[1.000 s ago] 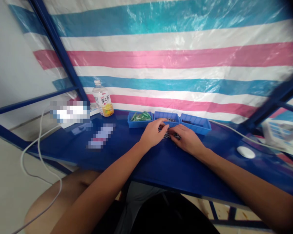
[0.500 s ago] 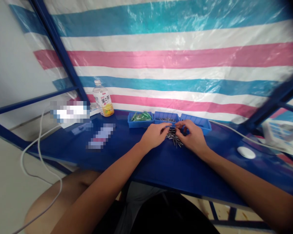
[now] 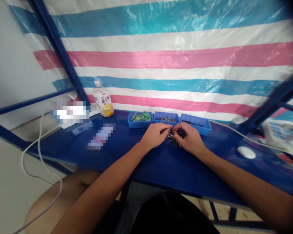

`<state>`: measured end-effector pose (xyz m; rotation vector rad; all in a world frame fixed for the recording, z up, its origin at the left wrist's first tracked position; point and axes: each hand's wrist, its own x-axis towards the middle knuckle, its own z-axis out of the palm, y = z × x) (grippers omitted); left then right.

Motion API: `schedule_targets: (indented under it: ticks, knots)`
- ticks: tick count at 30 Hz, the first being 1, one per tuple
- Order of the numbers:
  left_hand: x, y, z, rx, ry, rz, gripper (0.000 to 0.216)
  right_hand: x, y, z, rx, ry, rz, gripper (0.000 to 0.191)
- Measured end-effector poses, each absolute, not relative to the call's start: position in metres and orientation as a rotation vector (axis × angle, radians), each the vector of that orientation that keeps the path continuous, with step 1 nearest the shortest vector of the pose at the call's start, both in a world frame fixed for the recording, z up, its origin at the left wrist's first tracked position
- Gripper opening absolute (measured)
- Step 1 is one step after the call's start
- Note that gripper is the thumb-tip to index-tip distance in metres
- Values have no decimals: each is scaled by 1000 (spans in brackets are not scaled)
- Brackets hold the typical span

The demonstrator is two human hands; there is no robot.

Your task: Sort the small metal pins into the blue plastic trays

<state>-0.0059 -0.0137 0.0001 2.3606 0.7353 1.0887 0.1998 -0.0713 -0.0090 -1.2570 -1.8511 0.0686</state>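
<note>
A loose pile of thin dark and silvery metal pins (image 3: 172, 140) lies on the blue table (image 3: 161, 165). Over its left side is my left hand (image 3: 153, 135), thumb and fingers pinched together; whatever sits between the tips is too small to make out. My right hand (image 3: 189, 138) bends over the right side of the pile, its fingers curled in a pinch near the left fingertips. Just behind the hands stand three blue bins: the left bin (image 3: 140, 124) with green slivers (image 3: 142, 116), the middle bin (image 3: 166, 114) with metal pins, the right bin (image 3: 205, 126) with a few dark pieces.
At the back left stands a drink bottle (image 3: 104, 102). A white mouse (image 3: 246, 152) lies to the right, near a white cable (image 3: 234, 132). Blurred-out items lie on the left of the table. Blue frame posts (image 3: 56, 52) and a striped sheet (image 3: 161, 58) close off the back.
My right hand has drawn slightly down and left, its fingers curling in more over the pile. My left hand has hardly moved.
</note>
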Motion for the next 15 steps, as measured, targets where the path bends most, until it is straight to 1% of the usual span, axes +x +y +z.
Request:
schedule_targets:
  ticks: [6, 10, 11, 14, 15]
  knots:
    - [-6, -17, 3, 2383, 735, 1024, 31, 199, -72, -9, -1338, -1784, 238, 4]
    - [-5, -20, 3, 2317, 686, 1040, 31, 199, -71, -8, -1329, -1766, 263, 11]
    - [-4, -20, 4, 2293, 669, 1058, 34, 199, -71, -7, -1319, -1759, 266, 17]
    - [-4, -20, 5, 2257, 651, 1112, 44, 200, -70, -6, -1285, -1751, 282, 45]
    - [-5, -20, 6, 2262, 669, 1116, 46, 201, -70, -5, -1278, -1753, 283, 49]
